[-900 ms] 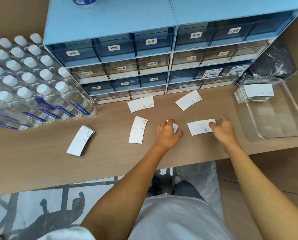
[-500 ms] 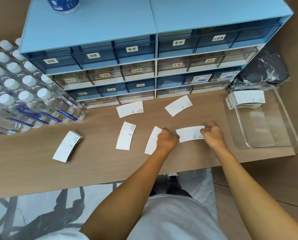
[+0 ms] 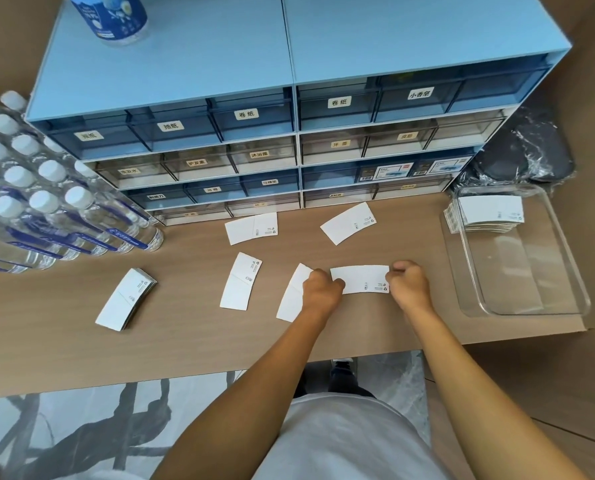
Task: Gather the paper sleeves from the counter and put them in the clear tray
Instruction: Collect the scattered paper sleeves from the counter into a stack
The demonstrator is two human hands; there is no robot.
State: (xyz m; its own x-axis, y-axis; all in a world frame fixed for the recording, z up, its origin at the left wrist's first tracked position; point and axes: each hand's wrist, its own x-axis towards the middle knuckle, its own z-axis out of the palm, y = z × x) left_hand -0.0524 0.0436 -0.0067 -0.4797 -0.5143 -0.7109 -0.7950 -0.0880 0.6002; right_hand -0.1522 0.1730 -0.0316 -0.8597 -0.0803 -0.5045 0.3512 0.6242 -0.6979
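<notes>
A white paper sleeve (image 3: pixel 360 278) lies flat between my hands. My left hand (image 3: pixel 321 292) pinches its left end and my right hand (image 3: pixel 408 285) pinches its right end. Another sleeve (image 3: pixel 292 296) lies partly under my left hand. More single sleeves rest on the counter: one to the left (image 3: pixel 240 281), one further back (image 3: pixel 251 228), one back right (image 3: pixel 348 223). A small stack of sleeves (image 3: pixel 126 298) sits far left. The clear tray (image 3: pixel 573 289) stands at the right, with a stack of sleeves (image 3: pixel 490 213) at its far end.
A blue drawer cabinet (image 3: pixel 289 126) fills the back of the counter, with a blue-labelled container (image 3: pixel 111 15) on top. Several capped water bottles (image 3: pixel 40 202) stand at the left. A dark wrapped object (image 3: pixel 528 150) sits behind the tray. The counter's front edge (image 3: pixel 220 368) runs below my hands.
My right hand has shut on the right end of the sleeve, and my left hand has moved off the other sleeve to grip the same sleeve's left end. The view shifted slightly.
</notes>
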